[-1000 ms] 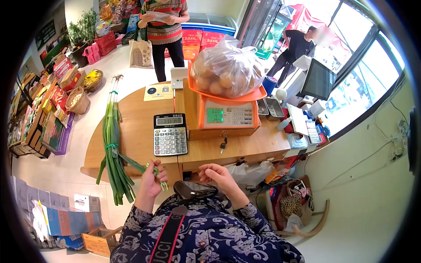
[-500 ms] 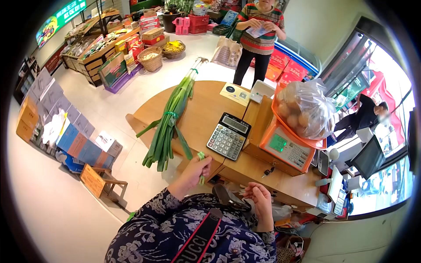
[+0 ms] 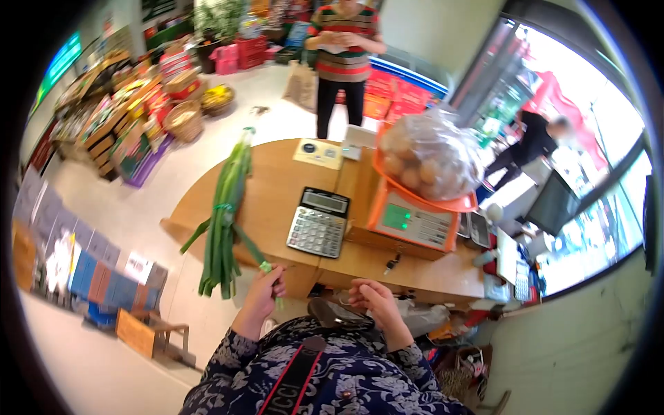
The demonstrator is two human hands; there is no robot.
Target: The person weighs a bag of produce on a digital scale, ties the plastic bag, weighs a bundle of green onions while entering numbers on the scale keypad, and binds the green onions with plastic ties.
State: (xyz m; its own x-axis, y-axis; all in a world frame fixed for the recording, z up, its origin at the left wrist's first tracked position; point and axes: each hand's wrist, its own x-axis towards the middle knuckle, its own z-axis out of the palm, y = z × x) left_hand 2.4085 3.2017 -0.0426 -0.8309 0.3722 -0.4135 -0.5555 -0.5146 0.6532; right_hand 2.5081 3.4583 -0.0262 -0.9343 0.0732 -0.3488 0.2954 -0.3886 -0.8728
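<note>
My left hand (image 3: 264, 296) is closed on a small green strip (image 3: 265, 267), just below the leaf ends of a bundle of leeks (image 3: 225, 207). The leeks lie on the left part of the wooden counter (image 3: 273, 166), their leaves hanging over its front edge. My right hand (image 3: 377, 301) is beside it in front of the counter, fingers curled together; whether it holds anything is too small to tell. A calculator (image 3: 318, 223) lies between the leeks and an orange scale (image 3: 413, 220), which bears a clear bag of round brown items (image 3: 432, 155).
Across the counter stands a person in a striped top (image 3: 344, 48) with both hands together. Another person in black (image 3: 522, 142) is at the right by the windows. A dark screen (image 3: 553, 204) stands right of the scale. Keys (image 3: 392, 263) hang at the counter front.
The view has swung about, shifting the whole scene. The white root ends of the leeks, seen earlier, no longer show clearly. My left hand still pinches the green strip.
</note>
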